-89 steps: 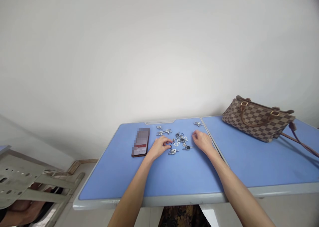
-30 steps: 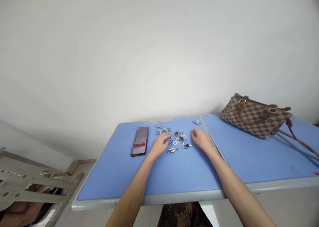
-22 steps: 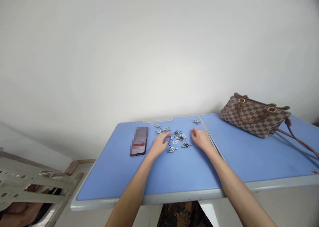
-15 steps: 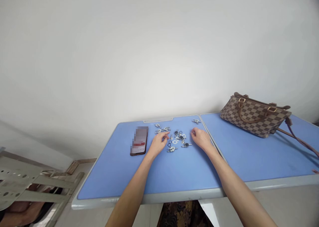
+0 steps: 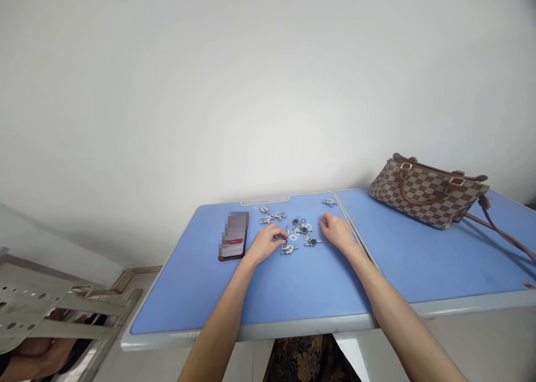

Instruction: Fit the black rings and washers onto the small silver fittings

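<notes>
Several small metal fittings and dark rings (image 5: 300, 230) lie scattered near the far edge of a blue table (image 5: 272, 292). My left hand (image 5: 264, 242) rests at the left side of the pile, fingers curled over a dark ring next to a metal fitting (image 5: 288, 249). My right hand (image 5: 337, 232) lies on the table at the right side of the pile, fingers loosely bent, nothing visible in it. More fittings (image 5: 272, 216) lie farther back, and one (image 5: 329, 203) sits alone near the back right corner.
A phone in a dark case (image 5: 233, 242) lies left of my left hand. A brown checkered handbag (image 5: 427, 191) with a strap stands on the adjoining blue table (image 5: 439, 264) to the right. A perforated metal frame (image 5: 37, 309) stands at the lower left. A white wall is behind.
My left hand's fingers, stretched toward the pile half a second ago, have curled in over a dark ring. My right hand has barely moved. The view shifted slightly.
</notes>
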### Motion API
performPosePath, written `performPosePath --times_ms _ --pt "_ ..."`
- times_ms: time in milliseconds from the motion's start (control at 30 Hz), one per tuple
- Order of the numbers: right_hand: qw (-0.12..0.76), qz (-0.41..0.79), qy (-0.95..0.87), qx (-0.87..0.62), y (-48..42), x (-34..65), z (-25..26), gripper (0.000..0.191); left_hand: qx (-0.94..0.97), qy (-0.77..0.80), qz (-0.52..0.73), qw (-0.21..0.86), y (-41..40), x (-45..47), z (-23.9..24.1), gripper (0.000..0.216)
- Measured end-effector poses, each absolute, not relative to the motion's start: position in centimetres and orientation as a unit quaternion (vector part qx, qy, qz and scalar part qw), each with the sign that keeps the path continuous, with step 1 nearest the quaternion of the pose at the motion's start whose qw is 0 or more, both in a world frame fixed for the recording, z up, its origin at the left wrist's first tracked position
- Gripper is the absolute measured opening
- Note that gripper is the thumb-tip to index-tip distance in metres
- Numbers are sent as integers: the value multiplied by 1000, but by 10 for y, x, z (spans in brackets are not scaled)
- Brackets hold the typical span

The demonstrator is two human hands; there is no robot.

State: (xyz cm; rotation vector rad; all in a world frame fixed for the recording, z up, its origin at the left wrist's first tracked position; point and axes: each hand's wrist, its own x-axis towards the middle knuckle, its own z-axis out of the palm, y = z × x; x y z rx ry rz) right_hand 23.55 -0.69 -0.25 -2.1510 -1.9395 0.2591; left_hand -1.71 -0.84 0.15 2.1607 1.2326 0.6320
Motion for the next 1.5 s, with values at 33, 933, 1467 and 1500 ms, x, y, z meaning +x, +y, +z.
performPosePath --times_ms 33,933,1467,1500 --pt "117 88 -663 -734 -7 236 -3 26 807 462 237 281 -8 -17 1 15" --pt "121 85 -664 -733 -5 236 -6 25 754 509 229 348 -10 -29 14 17" --pt "120 91 -661 -735 -7 236 -3 26 805 490 246 226 -7 -27 8 31" --pt "120 90 -662 -735 -7 236 -3 26 810 489 242 214 -7 -27 7 31"
